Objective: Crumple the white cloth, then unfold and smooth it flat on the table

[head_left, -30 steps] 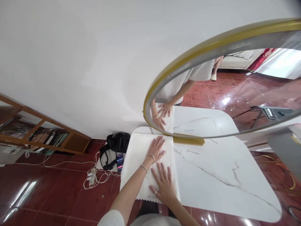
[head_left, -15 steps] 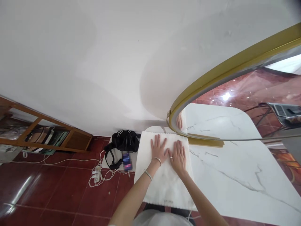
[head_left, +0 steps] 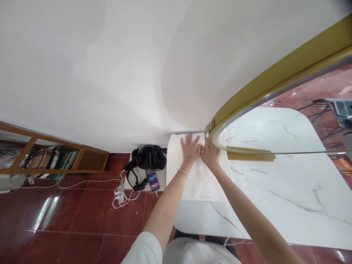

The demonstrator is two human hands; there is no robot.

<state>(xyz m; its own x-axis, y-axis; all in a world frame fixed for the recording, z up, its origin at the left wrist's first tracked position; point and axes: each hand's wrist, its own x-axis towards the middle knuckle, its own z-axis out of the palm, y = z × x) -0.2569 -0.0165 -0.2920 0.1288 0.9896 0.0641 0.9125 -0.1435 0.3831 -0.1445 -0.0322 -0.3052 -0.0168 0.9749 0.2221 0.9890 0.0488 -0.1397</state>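
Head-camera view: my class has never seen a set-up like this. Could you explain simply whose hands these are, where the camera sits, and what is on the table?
No machine here: these are a person's own bare hands, seen from a camera worn on their head, looking forward and down. The left hand and right hand rest side by side on a white cloth, gripping nothing visible; the right fingertips are partly hidden. The cloth lies on a white, grey-veined table. The gold-framed mirror at the right reflects part of the tabletop.
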